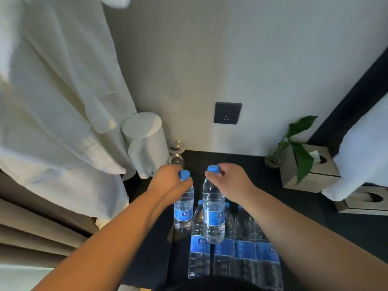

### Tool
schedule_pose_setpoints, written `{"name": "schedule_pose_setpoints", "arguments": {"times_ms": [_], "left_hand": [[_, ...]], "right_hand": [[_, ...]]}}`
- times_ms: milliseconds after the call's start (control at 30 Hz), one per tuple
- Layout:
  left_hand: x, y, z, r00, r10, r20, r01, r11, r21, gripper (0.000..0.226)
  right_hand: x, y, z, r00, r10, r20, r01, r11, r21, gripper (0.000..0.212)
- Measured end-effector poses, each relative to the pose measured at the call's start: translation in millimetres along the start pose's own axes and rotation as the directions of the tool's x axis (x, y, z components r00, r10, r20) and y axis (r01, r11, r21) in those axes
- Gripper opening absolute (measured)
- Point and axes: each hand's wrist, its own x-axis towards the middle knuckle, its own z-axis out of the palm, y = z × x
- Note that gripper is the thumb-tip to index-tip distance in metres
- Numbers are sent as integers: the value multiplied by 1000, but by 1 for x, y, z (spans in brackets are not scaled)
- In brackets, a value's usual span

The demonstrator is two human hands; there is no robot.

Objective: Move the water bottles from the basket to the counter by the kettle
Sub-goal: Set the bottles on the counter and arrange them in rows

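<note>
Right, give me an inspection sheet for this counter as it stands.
Surface: dark counter, against a pale wall.
Job's things: two blue-capped bottles held by their necks, the left bottle and the right bottle; a wrapped pack of bottles nearest the camera. White kettle at the back left. No basket in view.
Clutter: two glasses beside the kettle, tissue box, small plant.
Hands: left hand grips the left bottle, right hand grips the right bottle.
Cables: nothing seen.
Surroundings: wall socket, white robe hanging at left.
</note>
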Motion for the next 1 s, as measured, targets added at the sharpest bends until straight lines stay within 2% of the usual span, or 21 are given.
{"name": "schedule_pose_setpoints", "arguments": {"times_ms": [167,267,400,567,767,1000], "left_hand": [[13,13,-9,989,65,-135,-72,996,-46,18],[25,25,-13,979,108,-176,-120,991,-56,20],[47,45,-13,974,137,-182,-144,989,-31,18],[81,61,-8,974,129,-187,-132,991,-2,20],[114,68,-1,983,98,-152,-95,995,28,17],[132,61,10,989,75,-130,-65,995,80,18]], "right_hand": [[12,-9,-27,993,-96,-69,88,989,-119,37],[24,-12,-35,986,-137,-97,123,983,-134,29],[44,-12,-37,973,-165,-159,146,981,-125,14],[75,-11,-36,971,-111,-212,83,987,-139,15],[102,-10,-35,975,-79,-208,45,986,-162,10],[115,7,-24,980,-61,-188,18,975,-223,19]]}}
